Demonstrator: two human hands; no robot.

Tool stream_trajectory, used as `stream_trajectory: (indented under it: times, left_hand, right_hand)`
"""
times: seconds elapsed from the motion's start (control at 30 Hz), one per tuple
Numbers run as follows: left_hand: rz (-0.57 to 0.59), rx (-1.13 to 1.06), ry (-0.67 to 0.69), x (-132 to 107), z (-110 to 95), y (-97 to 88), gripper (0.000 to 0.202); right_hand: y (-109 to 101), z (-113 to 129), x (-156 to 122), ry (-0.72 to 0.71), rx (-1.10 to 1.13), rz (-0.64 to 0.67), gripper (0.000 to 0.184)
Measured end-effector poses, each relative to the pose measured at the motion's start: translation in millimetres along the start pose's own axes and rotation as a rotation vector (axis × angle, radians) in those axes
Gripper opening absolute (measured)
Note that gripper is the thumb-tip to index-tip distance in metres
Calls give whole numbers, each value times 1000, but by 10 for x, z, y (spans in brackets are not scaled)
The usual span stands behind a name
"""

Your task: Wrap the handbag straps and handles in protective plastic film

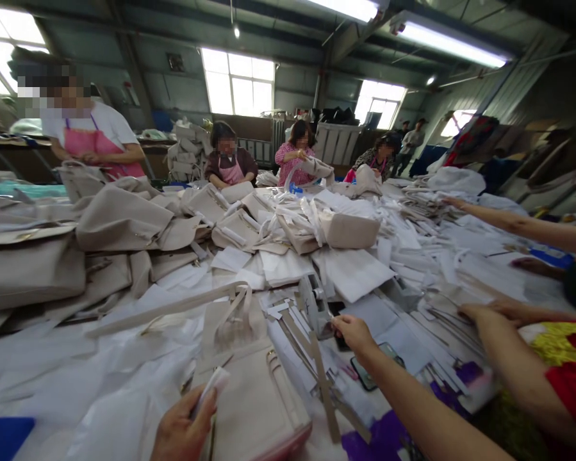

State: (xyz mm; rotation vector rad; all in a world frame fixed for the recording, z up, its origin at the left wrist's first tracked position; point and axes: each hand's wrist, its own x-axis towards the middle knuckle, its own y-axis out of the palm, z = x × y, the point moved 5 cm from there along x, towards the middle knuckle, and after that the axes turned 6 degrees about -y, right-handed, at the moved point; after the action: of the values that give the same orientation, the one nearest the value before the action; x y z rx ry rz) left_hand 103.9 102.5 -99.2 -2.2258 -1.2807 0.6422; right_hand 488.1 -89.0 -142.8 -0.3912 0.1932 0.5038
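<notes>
My left hand is closed around a small white wrapped piece, whose exact kind I cannot make out. Beside it lies a beige handbag with a strap loop and a gold-coloured fitting. My right hand reaches forward, its fingers pinched at the front edge of a grey tape dispenser, apparently on the clear tape end. Under my right forearm rests a phone. Beige strips lie between the handbag and that forearm.
Beige bags are heaped at the left and middle, with white foam sheets among them. Co-workers sit and stand across the table. Another person's arms reach in at the right. Purple pieces lie near the front edge.
</notes>
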Motion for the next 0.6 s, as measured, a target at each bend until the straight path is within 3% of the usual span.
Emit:
stream_trajectory:
  times: [0.13, 0.27, 0.4, 0.5, 0.6]
  left_hand:
    - [-29, 17, 26, 1, 25, 0, 49]
    - [-41, 31, 81, -23, 16, 0, 43]
    - [-82, 44, 217, -89, -60, 5, 32]
    - [-135, 103, 282, -152, -99, 12, 27]
    - [-177, 211, 322, -182, -123, 22, 25]
  right_hand:
    - [111, -290, -192, 125, 62, 0, 14]
    - [187, -420, -115, 162, 50, -44, 13]
    - [121, -392, -47, 143, -59, -43, 15]
    - [123, -321, -181, 124, -159, 26, 22]
    - [385, -83, -492, 61, -142, 200, 17]
